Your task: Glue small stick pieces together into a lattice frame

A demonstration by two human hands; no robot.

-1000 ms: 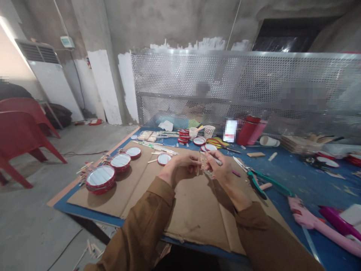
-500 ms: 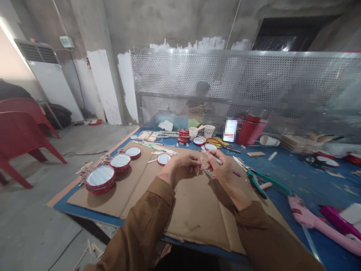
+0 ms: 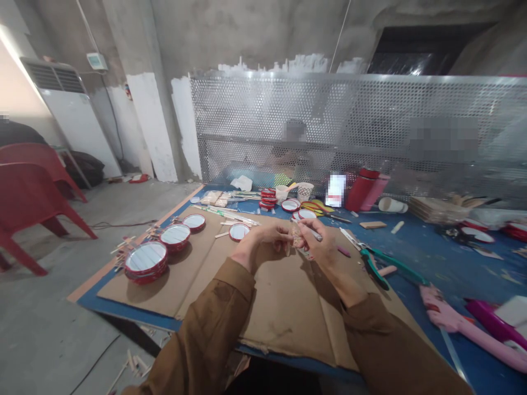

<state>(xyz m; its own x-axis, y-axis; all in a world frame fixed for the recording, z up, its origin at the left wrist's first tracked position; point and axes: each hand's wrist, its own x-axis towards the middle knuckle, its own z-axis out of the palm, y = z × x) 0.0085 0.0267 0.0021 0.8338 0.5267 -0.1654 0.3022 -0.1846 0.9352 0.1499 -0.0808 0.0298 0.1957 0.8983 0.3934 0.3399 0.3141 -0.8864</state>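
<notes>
Over the cardboard sheet (image 3: 288, 307), my left hand (image 3: 272, 237) is closed, its fingertips pinching a small flat patterned piece (image 3: 296, 237). Fingers hide much of that piece. My right hand (image 3: 323, 247) grips a slim grey pen-like tool (image 3: 316, 235), its tip close to the piece; I cannot make out the tip's kind. Left of my hands lies a round red-rimmed disc with a pale top (image 3: 239, 232), beside thin wooden sticks (image 3: 222, 235). A purple stick (image 3: 343, 251) lies just right of my right hand.
Red-rimmed round pieces (image 3: 146, 260) with sticks line the left. Green-handled pliers (image 3: 374, 269), a pink glue gun (image 3: 444, 312) and a red bottle (image 3: 362, 189) are on the right. Paper cups (image 3: 305, 191) and a lit phone (image 3: 336, 190) stand before a perforated metal screen (image 3: 255, 126).
My right hand has shifted slightly left with the pen-like tool, close against the patterned piece. The left hand keeps its hold almost unmoved.
</notes>
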